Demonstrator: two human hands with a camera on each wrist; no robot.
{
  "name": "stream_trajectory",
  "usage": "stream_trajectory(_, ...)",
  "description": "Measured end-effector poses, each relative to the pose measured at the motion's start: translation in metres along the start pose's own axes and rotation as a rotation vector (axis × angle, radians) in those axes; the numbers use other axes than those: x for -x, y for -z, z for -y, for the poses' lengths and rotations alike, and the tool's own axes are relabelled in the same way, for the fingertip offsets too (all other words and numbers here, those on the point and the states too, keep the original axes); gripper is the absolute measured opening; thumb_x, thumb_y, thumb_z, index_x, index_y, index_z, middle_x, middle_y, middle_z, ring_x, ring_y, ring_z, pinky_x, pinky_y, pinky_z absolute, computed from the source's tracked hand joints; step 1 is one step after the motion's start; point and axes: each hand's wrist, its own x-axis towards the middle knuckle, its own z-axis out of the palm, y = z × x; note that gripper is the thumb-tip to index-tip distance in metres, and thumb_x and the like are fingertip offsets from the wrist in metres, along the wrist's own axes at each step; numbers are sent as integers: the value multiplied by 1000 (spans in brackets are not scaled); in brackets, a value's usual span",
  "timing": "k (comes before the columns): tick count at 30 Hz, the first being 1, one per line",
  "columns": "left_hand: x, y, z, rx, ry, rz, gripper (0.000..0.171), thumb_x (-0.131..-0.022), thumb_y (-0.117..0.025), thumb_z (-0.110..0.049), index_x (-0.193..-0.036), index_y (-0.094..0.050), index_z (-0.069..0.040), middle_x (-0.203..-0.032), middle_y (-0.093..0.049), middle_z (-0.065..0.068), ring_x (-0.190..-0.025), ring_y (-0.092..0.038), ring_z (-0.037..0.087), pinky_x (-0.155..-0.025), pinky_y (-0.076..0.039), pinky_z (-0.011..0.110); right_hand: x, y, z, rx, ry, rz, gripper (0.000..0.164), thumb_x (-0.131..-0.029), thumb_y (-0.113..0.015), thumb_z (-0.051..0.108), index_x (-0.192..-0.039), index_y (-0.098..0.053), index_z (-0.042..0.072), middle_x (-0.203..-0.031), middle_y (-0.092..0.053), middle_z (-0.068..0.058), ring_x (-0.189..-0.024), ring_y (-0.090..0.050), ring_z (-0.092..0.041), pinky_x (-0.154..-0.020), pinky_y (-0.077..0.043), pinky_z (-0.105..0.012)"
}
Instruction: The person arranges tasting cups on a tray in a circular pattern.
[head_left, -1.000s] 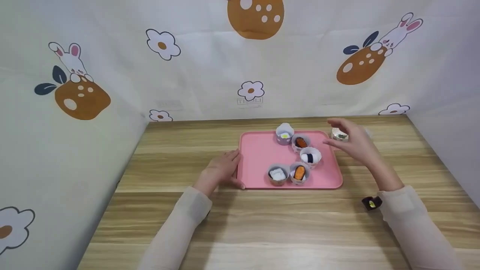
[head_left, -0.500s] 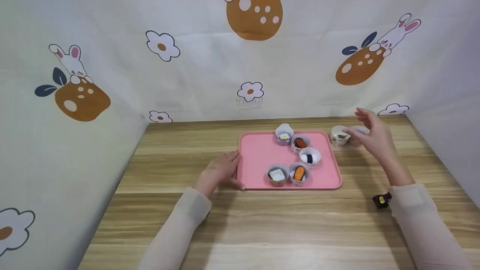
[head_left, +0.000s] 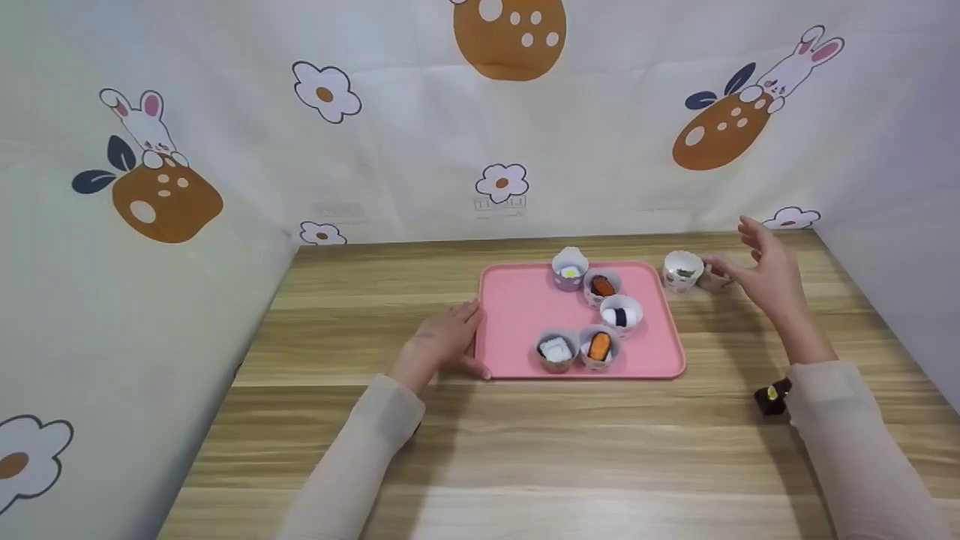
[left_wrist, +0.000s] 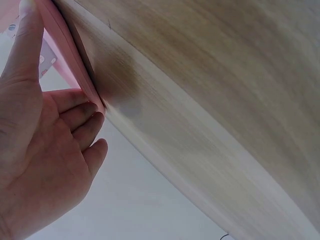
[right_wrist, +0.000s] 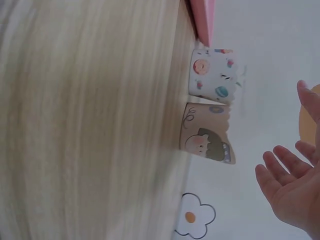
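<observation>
My left hand (head_left: 444,337) rests against the left edge of a pink tray (head_left: 517,300); in the left wrist view its fingers (left_wrist: 82,120) touch the rim. On the tray stand several paper cups holding toy sushi: one with an orange top (head_left: 599,346), one white with a black band (head_left: 619,316). Right of the tray stands a white printed cup (head_left: 682,271) with something green in it. Next to it is a brown printed cup (right_wrist: 206,131), partly hidden by my right hand (head_left: 772,277) in the head view. That hand is raised with fingers spread and holds nothing.
The wooden table (head_left: 525,450) ends at a patterned cloth wall (head_left: 405,165) at the back, with more cloth at both sides. A small dark object (head_left: 771,396) with a yellow spot sits at the right cuff.
My right hand has moved right, from beside the tray's right edge past the white cup to the brown one. The left hand, tray and cups stay in place.
</observation>
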Motion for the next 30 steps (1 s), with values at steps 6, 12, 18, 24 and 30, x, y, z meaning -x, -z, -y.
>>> stream_trajectory(6, 1, 1, -1, 22, 3, 0, 113, -79, -70, -66, -159, -18, -5, -169, -14, 10, -156, -17, 26, -129, -17, 38, -3, 0, -11, -28, -54, 22, 93, -89, -75, 35, -158, -21, 3, -158, -33, -26, -144, -35, -46, -120, -30, -58)
stream_trajectory(12, 3, 2, -2, 26, 9, -4, 113, -79, -69, -67, -159, -19, -6, -169, -15, 10, -156, -17, 26, -129, -17, 39, -5, -2, -19, -40, -85, 40, 92, -90, -73, 36, -157, -21, 1, -158, -33, -27, -144, -34, -47, -119, -31, -59)
stream_trajectory(18, 3, 2, -3, 24, 12, -3, 113, -79, -69, -67, -159, -18, -6, -169, -14, 10, -156, -17, 27, -129, -17, 39, -6, -5, -26, -62, -140, 91, 95, -90, -73, 39, -158, -18, 0, -160, -28, -29, -145, -31, -49, -119, -30, -59)
stream_trajectory(24, 3, 2, -3, -4, 1, -7, 112, -80, -68, -67, -159, -19, -6, -169, -15, 10, -156, -18, 26, -129, -17, 38, -8, -7, -31, -47, -161, 135, 92, -92, -70, 37, -156, -18, -3, -158, -29, -32, -144, -32, -52, -117, -31, -62)
stream_trajectory(30, 4, 3, -2, -9, -7, -21, 111, -80, -70, -66, -159, -20, -4, -168, -17, 11, -155, -19, 27, -129, -17, 38, -8, -8, -32, -42, -168, 164, 92, -91, -72, 36, -155, -20, -5, -157, -30, -32, -143, -33, -52, -118, -30, -62)
